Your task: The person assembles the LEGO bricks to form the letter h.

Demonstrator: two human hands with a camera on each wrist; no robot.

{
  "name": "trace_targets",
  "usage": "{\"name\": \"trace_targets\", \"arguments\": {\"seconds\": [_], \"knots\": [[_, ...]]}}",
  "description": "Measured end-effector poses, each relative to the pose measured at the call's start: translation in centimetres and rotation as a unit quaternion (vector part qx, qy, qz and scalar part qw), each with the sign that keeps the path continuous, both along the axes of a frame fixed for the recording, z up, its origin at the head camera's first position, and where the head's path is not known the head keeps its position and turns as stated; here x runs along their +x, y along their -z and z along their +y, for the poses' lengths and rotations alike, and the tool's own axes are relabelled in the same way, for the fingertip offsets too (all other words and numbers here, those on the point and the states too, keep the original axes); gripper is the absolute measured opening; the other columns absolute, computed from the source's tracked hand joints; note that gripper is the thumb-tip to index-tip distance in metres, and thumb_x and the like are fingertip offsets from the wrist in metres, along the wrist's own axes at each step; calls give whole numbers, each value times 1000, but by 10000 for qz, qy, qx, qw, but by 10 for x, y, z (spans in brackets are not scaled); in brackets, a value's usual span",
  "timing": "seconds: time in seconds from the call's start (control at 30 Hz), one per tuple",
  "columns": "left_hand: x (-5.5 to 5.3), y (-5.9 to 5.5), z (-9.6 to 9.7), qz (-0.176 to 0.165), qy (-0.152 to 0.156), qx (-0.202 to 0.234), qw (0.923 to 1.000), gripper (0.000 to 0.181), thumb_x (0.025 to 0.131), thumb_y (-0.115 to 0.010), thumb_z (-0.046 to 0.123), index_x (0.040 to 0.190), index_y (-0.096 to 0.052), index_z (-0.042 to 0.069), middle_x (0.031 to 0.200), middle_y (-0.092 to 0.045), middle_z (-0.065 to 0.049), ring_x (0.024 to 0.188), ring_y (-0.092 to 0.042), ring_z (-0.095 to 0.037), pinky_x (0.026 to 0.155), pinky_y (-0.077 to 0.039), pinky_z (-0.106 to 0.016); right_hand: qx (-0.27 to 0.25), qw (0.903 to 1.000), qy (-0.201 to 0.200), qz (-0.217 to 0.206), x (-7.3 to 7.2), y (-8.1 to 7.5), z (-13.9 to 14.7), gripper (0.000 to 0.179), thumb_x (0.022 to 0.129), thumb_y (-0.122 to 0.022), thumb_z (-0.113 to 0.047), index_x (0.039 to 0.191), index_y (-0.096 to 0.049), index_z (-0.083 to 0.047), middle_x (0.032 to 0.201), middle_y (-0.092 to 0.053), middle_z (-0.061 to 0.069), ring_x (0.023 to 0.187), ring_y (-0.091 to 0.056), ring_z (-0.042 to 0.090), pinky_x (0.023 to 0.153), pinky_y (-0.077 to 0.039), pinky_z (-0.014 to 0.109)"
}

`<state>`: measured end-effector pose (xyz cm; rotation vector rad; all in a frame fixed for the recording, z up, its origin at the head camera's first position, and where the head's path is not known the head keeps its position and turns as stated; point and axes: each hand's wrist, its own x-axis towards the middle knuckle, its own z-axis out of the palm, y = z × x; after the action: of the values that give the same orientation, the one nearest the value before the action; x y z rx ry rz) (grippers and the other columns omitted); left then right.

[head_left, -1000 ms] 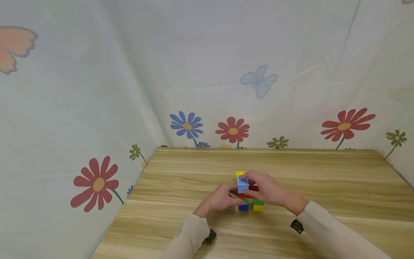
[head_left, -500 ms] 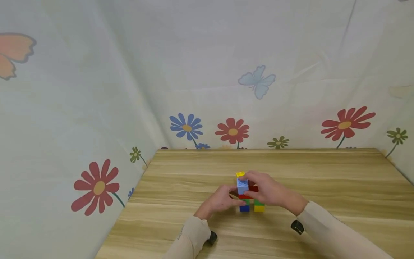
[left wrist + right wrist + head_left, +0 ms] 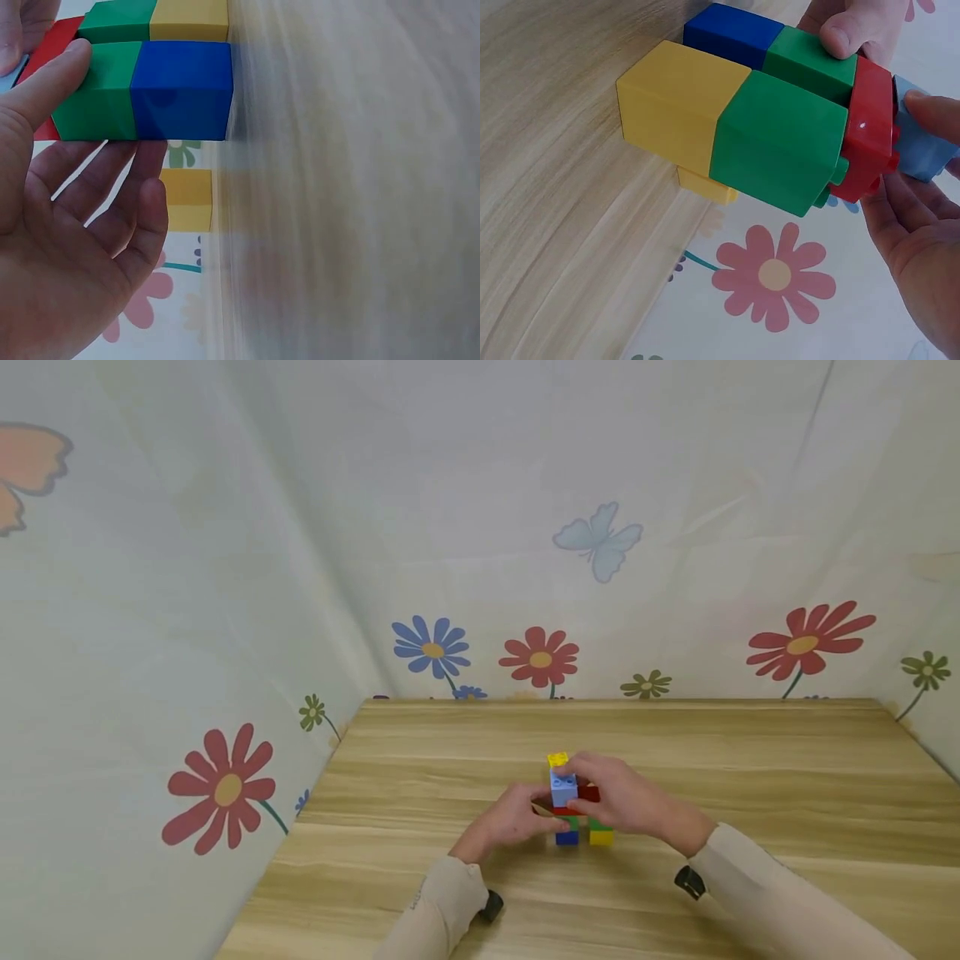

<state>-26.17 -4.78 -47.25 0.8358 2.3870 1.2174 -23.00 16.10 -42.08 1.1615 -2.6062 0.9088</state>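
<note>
Two columns of toy building bricks stand side by side on the table. The left one has a dark blue brick (image 3: pixel 180 90) under a green brick (image 3: pixel 101 94); in the other, a yellow brick (image 3: pixel 675 101) lies under a second green brick (image 3: pixel 776 142). A red brick (image 3: pixel 870 109) bridges both tops. My left hand (image 3: pixel 510 817) grips the left column, thumb on its green brick and fingers behind. Between thumb and fingers, my right hand (image 3: pixel 626 797) pinches a light blue brick (image 3: pixel 563 792) at the left end of the red brick, right over its studs.
Another yellow brick (image 3: pixel 557 760) stands on the wooden table (image 3: pixel 420 743) just behind the columns. A white cloth (image 3: pixel 480 485) printed with flowers and butterflies hangs beyond the table's back edge and along its left side.
Both hands keep their holds on the bricks with hardly any movement. The head view has shifted slightly.
</note>
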Motion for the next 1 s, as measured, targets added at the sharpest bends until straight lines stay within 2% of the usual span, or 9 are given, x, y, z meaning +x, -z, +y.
{"name": "trace_targets", "arguments": {"seconds": [0.27,0.4,0.73,1.0], "knots": [[1,3,1,30,54,81,9999,29,84,-73,28,111,-67,21,97,-64,14,90,-57,-5,77,-48,-22,-117,9999,0,-27,2,2,1,43,81,-76,-12,120,-58,-10,106,-58,-2,88,-57,11,80,-52,31],[0,2,1,73,27,54,10000,29,84,-73,28,112,-66,20,97,-64,13,90,-57,-5,78,-48,-23,-205,9998,1,-18,2,3,1,42,81,-75,-11,119,-57,-9,108,-60,1,90,-59,12,81,-52,33],[2,3,1,-13,-19,100,9999,30,84,-73,28,112,-66,20,97,-63,13,89,-57,-6,78,-48,-22,-160,9994,42,-314,1,2,1,43,82,-74,-12,122,-56,-10,110,-60,0,92,-61,13,82,-52,36],[1,2,0,-4,-69,76,9999,29,84,-73,29,111,-67,22,97,-64,14,89,-57,-5,78,-48,-22,-64,9998,94,-134,1,3,0,42,82,-75,-14,120,-56,-12,110,-60,-1,92,-58,12,82,-52,35]]}}
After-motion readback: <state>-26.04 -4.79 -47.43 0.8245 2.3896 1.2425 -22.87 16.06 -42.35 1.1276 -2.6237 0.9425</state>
